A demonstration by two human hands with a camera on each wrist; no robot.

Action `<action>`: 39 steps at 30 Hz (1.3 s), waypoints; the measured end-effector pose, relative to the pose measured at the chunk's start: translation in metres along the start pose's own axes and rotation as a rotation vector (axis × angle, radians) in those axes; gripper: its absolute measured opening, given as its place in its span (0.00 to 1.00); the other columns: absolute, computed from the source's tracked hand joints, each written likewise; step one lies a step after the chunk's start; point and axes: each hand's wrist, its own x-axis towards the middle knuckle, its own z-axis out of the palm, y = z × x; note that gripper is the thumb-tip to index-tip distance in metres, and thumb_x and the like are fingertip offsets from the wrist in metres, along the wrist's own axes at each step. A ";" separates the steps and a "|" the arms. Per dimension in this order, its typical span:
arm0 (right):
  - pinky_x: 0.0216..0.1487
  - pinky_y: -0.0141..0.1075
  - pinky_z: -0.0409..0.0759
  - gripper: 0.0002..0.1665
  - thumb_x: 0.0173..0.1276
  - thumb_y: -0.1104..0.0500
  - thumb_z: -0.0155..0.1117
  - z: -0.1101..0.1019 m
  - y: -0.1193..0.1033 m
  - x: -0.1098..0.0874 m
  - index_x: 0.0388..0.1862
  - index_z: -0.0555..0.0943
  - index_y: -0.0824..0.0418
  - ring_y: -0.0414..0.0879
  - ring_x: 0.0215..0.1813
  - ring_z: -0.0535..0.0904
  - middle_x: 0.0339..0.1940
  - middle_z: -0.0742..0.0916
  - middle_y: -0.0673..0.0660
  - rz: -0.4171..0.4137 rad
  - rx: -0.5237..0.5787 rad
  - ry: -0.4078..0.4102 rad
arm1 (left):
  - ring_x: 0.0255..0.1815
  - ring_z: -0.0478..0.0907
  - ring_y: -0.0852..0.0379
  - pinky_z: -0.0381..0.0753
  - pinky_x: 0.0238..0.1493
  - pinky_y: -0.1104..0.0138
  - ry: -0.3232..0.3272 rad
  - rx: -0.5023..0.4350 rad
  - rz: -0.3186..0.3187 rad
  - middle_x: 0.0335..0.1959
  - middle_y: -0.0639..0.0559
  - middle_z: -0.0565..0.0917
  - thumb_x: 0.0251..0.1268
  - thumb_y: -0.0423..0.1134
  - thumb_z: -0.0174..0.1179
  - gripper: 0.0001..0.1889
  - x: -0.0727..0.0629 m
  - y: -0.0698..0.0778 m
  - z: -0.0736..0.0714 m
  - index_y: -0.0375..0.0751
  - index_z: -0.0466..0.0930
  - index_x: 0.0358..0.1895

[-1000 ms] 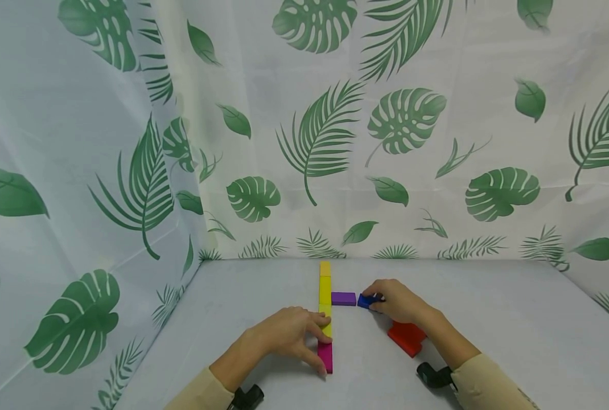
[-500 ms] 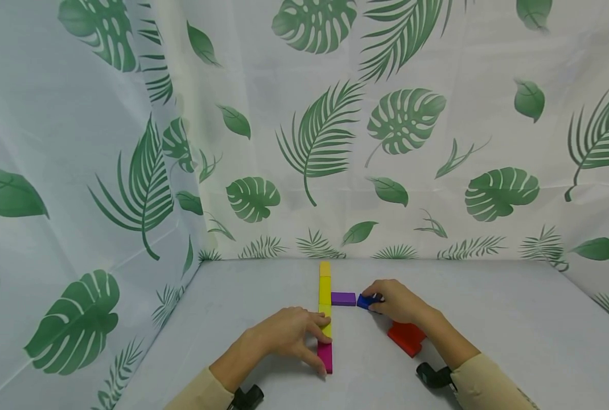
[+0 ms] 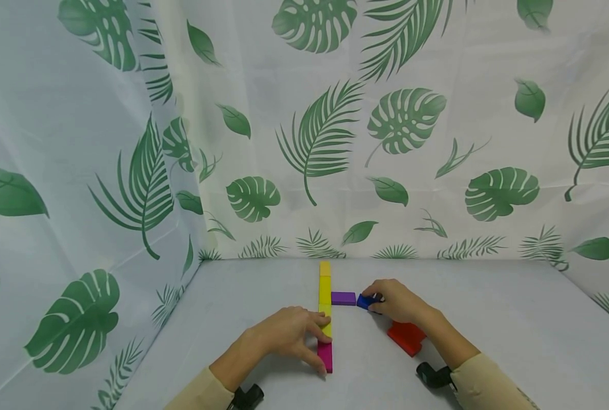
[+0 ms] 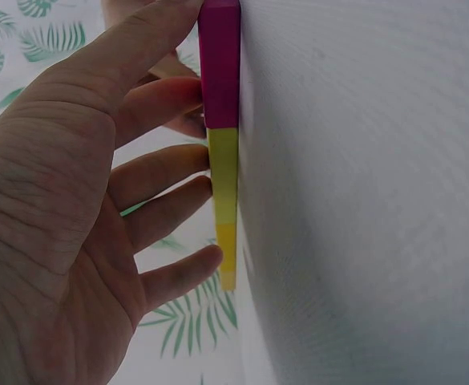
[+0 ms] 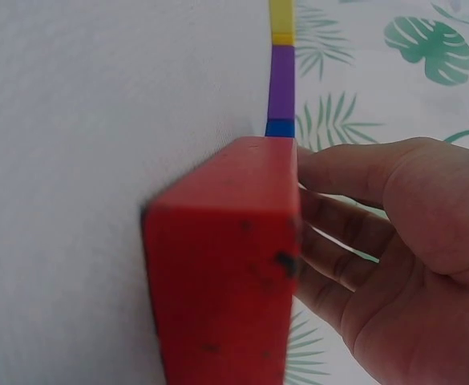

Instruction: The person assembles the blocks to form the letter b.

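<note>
A straight row of flat blocks runs away from the person: a magenta block (image 3: 324, 356) nearest, then yellow blocks (image 3: 325, 290), with a paler orange-yellow block (image 3: 325, 269) at the far end. Spread along this row is the left hand (image 3: 291, 330), its fingertips on the yellow and magenta blocks and its thumb by the magenta block's near end. A purple block (image 3: 343, 299) juts right from the yellow part. Close to its right end, slightly angled, lies a blue block (image 3: 364, 300), pinched by the right hand (image 3: 399, 300) between thumb and fingers.
A red block piece (image 3: 406, 339) with a notched outline lies under the right wrist; it looms large in the right wrist view. Dark wrist cameras (image 3: 432, 376) stick out at both sleeves. A leaf-print sheet (image 3: 294, 228) hangs behind the white tabletop (image 3: 489, 319).
The blue block has edged very slightly left toward the purple block, with the right hand still pinching it. The left hand and the row of blocks have stayed put.
</note>
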 end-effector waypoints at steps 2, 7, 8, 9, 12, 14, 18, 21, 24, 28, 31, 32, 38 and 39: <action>0.59 0.49 0.86 0.20 0.68 0.63 0.73 0.000 0.000 0.000 0.59 0.87 0.58 0.49 0.55 0.83 0.55 0.88 0.56 -0.002 0.000 0.001 | 0.77 0.70 0.61 0.71 0.75 0.48 -0.001 -0.001 -0.003 0.72 0.64 0.77 0.48 0.73 0.73 0.32 0.000 0.000 0.000 0.69 0.87 0.58; 0.58 0.49 0.87 0.20 0.68 0.63 0.74 0.000 0.000 0.001 0.59 0.87 0.58 0.49 0.54 0.83 0.55 0.89 0.57 -0.006 -0.003 0.000 | 0.77 0.70 0.61 0.72 0.75 0.49 0.001 0.002 -0.007 0.72 0.64 0.77 0.48 0.73 0.73 0.32 0.000 -0.001 0.001 0.69 0.87 0.58; 0.58 0.49 0.87 0.20 0.68 0.63 0.74 0.000 0.000 0.001 0.59 0.87 0.58 0.49 0.54 0.83 0.55 0.89 0.57 -0.006 -0.004 0.000 | 0.77 0.70 0.61 0.72 0.75 0.49 0.002 0.004 -0.005 0.72 0.64 0.77 0.48 0.73 0.73 0.32 0.000 -0.001 0.001 0.69 0.87 0.58; 0.58 0.49 0.87 0.20 0.68 0.63 0.74 0.000 0.000 0.001 0.59 0.87 0.58 0.49 0.54 0.83 0.55 0.89 0.57 -0.006 -0.006 -0.001 | 0.77 0.70 0.61 0.72 0.75 0.48 0.003 0.006 -0.005 0.72 0.64 0.77 0.48 0.73 0.73 0.32 0.000 -0.001 0.002 0.69 0.87 0.58; 0.58 0.48 0.87 0.20 0.68 0.62 0.74 0.000 -0.001 0.000 0.59 0.87 0.58 0.48 0.54 0.83 0.55 0.89 0.56 0.000 -0.002 -0.003 | 0.77 0.70 0.61 0.72 0.74 0.48 0.007 0.011 -0.002 0.72 0.63 0.77 0.48 0.73 0.72 0.32 0.000 -0.002 0.002 0.70 0.87 0.58; 0.58 0.48 0.87 0.20 0.68 0.62 0.74 -0.001 -0.001 0.000 0.59 0.87 0.58 0.48 0.53 0.83 0.54 0.89 0.56 -0.008 -0.002 -0.007 | 0.77 0.70 0.61 0.72 0.74 0.48 0.009 0.008 -0.002 0.72 0.64 0.77 0.48 0.74 0.72 0.32 0.000 -0.002 0.002 0.70 0.87 0.58; 0.56 0.46 0.87 0.20 0.68 0.62 0.74 -0.001 -0.002 -0.001 0.59 0.87 0.59 0.47 0.51 0.83 0.53 0.89 0.56 -0.016 0.008 -0.013 | 0.77 0.69 0.61 0.71 0.75 0.47 0.009 0.004 -0.003 0.72 0.64 0.77 0.48 0.74 0.72 0.32 0.000 -0.003 0.003 0.70 0.87 0.58; 0.55 0.45 0.88 0.20 0.68 0.63 0.74 -0.002 -0.002 -0.003 0.59 0.87 0.59 0.47 0.50 0.82 0.53 0.89 0.56 -0.019 0.014 -0.015 | 0.77 0.69 0.61 0.71 0.75 0.47 0.010 0.003 0.003 0.72 0.64 0.77 0.48 0.74 0.72 0.32 0.001 -0.004 0.003 0.70 0.87 0.58; 0.54 0.45 0.88 0.20 0.68 0.63 0.74 -0.003 -0.003 -0.004 0.59 0.87 0.60 0.47 0.50 0.82 0.53 0.89 0.56 -0.022 0.018 -0.018 | 0.77 0.69 0.62 0.72 0.75 0.48 0.009 0.000 0.005 0.72 0.64 0.77 0.48 0.74 0.73 0.32 0.001 -0.004 0.003 0.70 0.87 0.58; 0.54 0.45 0.88 0.21 0.68 0.62 0.74 -0.003 -0.004 -0.005 0.59 0.87 0.60 0.47 0.50 0.82 0.53 0.89 0.57 -0.016 0.019 -0.019 | 0.77 0.69 0.62 0.72 0.75 0.48 0.005 -0.003 0.001 0.72 0.64 0.77 0.48 0.74 0.73 0.32 0.001 -0.004 0.003 0.70 0.87 0.58; 0.54 0.45 0.88 0.21 0.67 0.62 0.75 -0.003 -0.004 -0.004 0.59 0.87 0.59 0.47 0.50 0.82 0.53 0.89 0.56 -0.014 0.018 -0.017 | 0.77 0.70 0.62 0.72 0.75 0.48 0.002 -0.002 0.001 0.72 0.64 0.77 0.48 0.74 0.72 0.32 0.001 -0.004 0.003 0.70 0.87 0.58; 0.54 0.45 0.88 0.21 0.67 0.62 0.75 -0.003 -0.004 -0.004 0.59 0.87 0.59 0.47 0.50 0.82 0.52 0.89 0.56 -0.014 0.018 -0.017 | 0.77 0.70 0.62 0.72 0.74 0.48 0.002 -0.002 0.001 0.72 0.65 0.77 0.48 0.74 0.72 0.32 0.001 -0.003 0.003 0.70 0.87 0.58; 0.52 0.43 0.88 0.21 0.67 0.61 0.75 -0.004 -0.003 -0.003 0.59 0.87 0.59 0.45 0.48 0.82 0.51 0.89 0.55 -0.015 0.027 -0.024 | 0.77 0.70 0.62 0.72 0.74 0.48 0.006 -0.002 0.002 0.72 0.65 0.77 0.48 0.74 0.72 0.32 0.001 -0.003 0.002 0.70 0.87 0.58; 0.52 0.43 0.88 0.21 0.67 0.61 0.75 -0.004 -0.003 -0.003 0.59 0.87 0.59 0.45 0.48 0.82 0.51 0.89 0.55 -0.013 0.029 -0.027 | 0.77 0.70 0.62 0.72 0.74 0.48 0.006 -0.004 0.002 0.72 0.65 0.77 0.48 0.74 0.72 0.32 0.000 -0.003 0.002 0.70 0.87 0.58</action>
